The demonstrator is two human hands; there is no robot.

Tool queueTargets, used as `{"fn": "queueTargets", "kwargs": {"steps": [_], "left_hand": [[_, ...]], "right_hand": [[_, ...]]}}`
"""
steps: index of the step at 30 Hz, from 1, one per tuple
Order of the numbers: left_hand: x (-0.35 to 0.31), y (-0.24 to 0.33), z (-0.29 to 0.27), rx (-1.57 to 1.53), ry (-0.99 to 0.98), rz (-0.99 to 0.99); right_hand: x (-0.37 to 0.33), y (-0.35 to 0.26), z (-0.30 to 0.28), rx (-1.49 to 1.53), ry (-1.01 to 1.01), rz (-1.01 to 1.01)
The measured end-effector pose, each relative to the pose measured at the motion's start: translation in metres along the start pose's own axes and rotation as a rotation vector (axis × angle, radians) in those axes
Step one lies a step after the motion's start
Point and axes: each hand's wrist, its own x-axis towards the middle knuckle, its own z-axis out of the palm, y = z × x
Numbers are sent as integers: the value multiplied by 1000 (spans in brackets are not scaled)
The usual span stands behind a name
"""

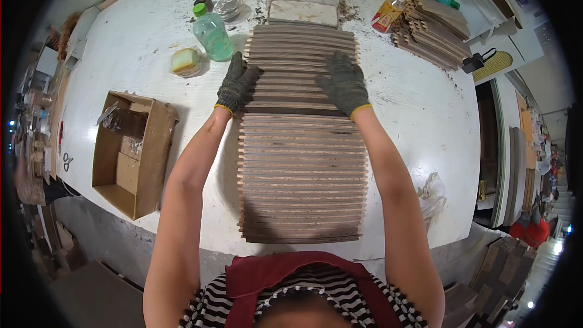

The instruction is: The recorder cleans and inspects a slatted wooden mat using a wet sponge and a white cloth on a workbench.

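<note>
Two long rows of thin brown wooden boards with notched ends stand on edge, packed side by side: a far block [285,54] and a near block [303,170]. A dark gap runs between them. Both of my hands wear dark grey knit gloves with yellow cuffs. My left hand [237,85] lies along the left end of the far block, fingers extended forward and thumb over the boards. On the right part of that same block rests my right hand [345,85], its fingers spread and slightly blurred. Neither hand grips a board.
White blocks [302,12] stand behind the boards. At left are a green-capped bottle [212,36], a sponge [186,62] and a cardboard box [124,188]. At right lie stacked boards [428,33], a drink bottle [388,13] and a crumpled plastic bag [432,197]. All sit on a white table [419,133].
</note>
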Motion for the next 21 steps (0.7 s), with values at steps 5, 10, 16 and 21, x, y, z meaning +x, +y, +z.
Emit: {"fn": "queueTargets", "kwargs": {"steps": [5,10,16,21], "left_hand": [[-63,-43,-37,-223,324,318],[-111,-67,-6,-537,141,81],[-129,-58,5,-312,240,222],[-131,-58,6,-279,260,252]], "right_hand": [[-91,8,-26,648,470,94],[-141,30,15,826,304,254],[-139,30,31,795,346,230],[-139,33,37,918,287,251]]}}
